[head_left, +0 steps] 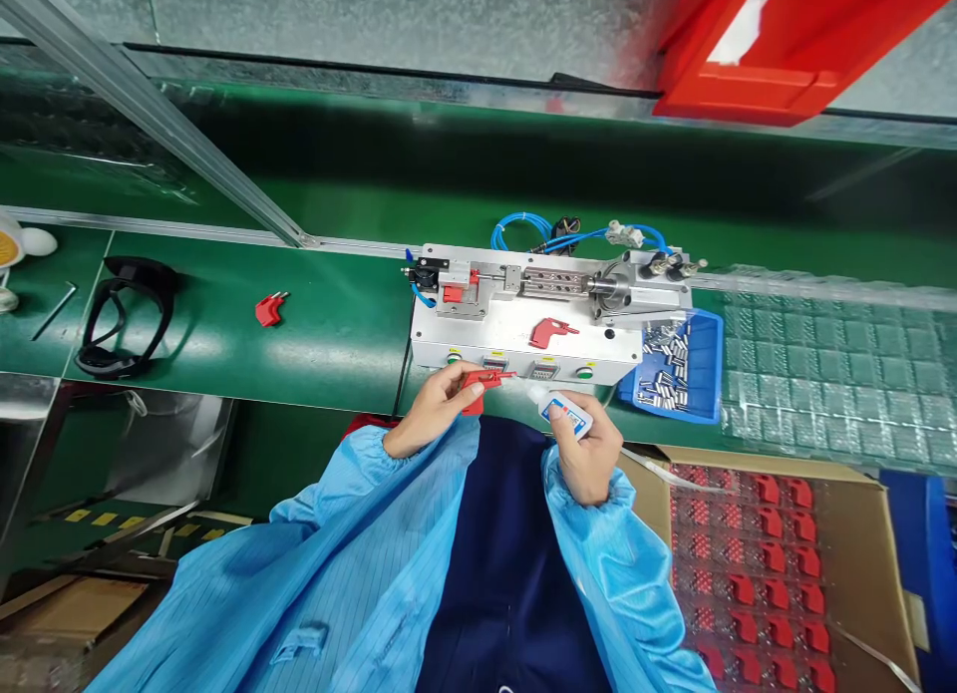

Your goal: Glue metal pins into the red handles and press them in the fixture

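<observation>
My left hand (434, 411) is closed around a red plastic part (474, 399), whose thin tip points to the right. In my right hand (587, 452) is a small white squeeze bottle (566, 414) with a blue label, its nozzle aimed left toward that tip; a gap separates the two. Just beyond my hands stands a white bench fixture (500, 324) with a metal slide and buttons along its front. A second red part (551, 332) lies on the fixture's top. Another red piece (462, 292) sits in the clamp at its left end.
A blue bin (710, 374) with small metal cylinders stands right of the fixture, beside clear plastic trays (829, 364). Below is a cardboard box (859, 543) of red parts. On the left lie a loose red part (270, 309) and a black strap-like object (127, 319).
</observation>
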Action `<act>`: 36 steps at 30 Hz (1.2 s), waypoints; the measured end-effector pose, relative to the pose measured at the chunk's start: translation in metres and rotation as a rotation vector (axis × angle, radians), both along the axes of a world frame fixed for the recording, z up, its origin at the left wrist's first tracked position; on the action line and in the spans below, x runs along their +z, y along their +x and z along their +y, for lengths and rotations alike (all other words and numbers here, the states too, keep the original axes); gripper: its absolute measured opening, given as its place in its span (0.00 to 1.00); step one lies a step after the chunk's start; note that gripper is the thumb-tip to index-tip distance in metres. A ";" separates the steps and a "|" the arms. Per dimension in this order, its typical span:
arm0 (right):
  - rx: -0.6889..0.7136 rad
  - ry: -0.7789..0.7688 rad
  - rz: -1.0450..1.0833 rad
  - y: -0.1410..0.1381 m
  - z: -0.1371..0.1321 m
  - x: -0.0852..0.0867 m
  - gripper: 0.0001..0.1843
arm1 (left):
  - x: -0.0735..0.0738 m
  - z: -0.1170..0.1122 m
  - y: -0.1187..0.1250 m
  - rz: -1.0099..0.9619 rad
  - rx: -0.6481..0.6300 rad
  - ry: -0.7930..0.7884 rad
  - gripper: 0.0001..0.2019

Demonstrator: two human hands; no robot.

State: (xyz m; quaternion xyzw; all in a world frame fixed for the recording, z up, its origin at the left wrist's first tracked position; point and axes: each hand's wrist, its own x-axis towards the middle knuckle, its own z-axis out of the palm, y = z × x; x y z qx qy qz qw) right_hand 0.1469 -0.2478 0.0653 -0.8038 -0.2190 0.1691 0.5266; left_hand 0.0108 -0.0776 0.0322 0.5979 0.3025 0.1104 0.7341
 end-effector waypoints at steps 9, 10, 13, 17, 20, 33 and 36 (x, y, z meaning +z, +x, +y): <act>-0.004 -0.002 0.016 -0.001 0.000 -0.001 0.18 | 0.001 -0.001 0.000 -0.012 -0.009 0.004 0.19; -0.003 -0.003 0.018 -0.002 0.000 -0.001 0.18 | 0.001 -0.001 0.000 -0.012 -0.009 0.003 0.19; -0.011 -0.001 0.021 -0.002 -0.001 -0.002 0.18 | 0.000 -0.001 0.000 -0.011 -0.011 0.004 0.19; -0.027 0.004 0.025 -0.002 -0.004 -0.004 0.18 | -0.001 0.000 -0.001 0.007 -0.013 0.022 0.19; -0.009 0.035 0.080 0.001 -0.008 -0.009 0.19 | -0.004 0.000 0.000 0.006 0.000 0.007 0.18; 0.108 -0.082 0.125 0.032 -0.027 -0.152 0.24 | -0.028 0.001 0.000 -0.010 0.105 -0.122 0.21; 0.081 -0.157 0.039 0.030 -0.031 -0.179 0.22 | -0.029 0.001 0.000 -0.016 0.111 -0.133 0.22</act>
